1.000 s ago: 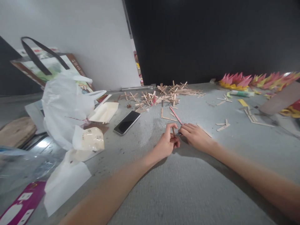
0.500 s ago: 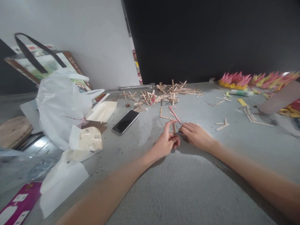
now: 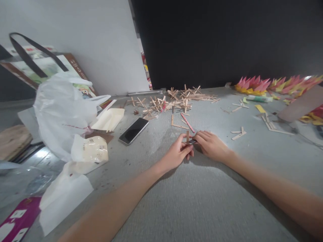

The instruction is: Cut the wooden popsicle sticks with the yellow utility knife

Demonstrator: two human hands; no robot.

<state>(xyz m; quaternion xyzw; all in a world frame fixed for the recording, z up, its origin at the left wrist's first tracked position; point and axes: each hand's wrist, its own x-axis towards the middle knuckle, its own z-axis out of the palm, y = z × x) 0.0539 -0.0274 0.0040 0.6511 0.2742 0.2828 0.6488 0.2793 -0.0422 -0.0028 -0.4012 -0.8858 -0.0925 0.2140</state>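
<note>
My left hand point(image 3: 176, 154) is closed on a wooden craft stick point(image 3: 187, 136), whose end points up between thumb and fingers. Right beside it, my right hand point(image 3: 210, 145) grips a small dark tool with a grey shine point(image 3: 192, 141); its tip meets the left fingers, and I cannot tell its kind. Just beyond my hands lies a red-and-white patterned stick point(image 3: 187, 122), perhaps a pen. Past that, craft sticks form an L shape point(image 3: 179, 126). A heap of crossed craft sticks point(image 3: 186, 101) spreads farther back.
To the left lie a phone point(image 3: 133, 131), a paper tray point(image 3: 111, 120), a white plastic bag point(image 3: 63, 114) and a purple packet point(image 3: 20, 215). On the right are loose craft sticks point(image 3: 238, 133), a glue tube point(image 3: 259, 98) and pink-yellow paper flowers point(image 3: 252, 85). A dark panel point(image 3: 227, 43) stands behind.
My left forefinger and thumb, spread apart before, have closed around the craft stick. My right hand has barely moved. The view has shifted slightly.
</note>
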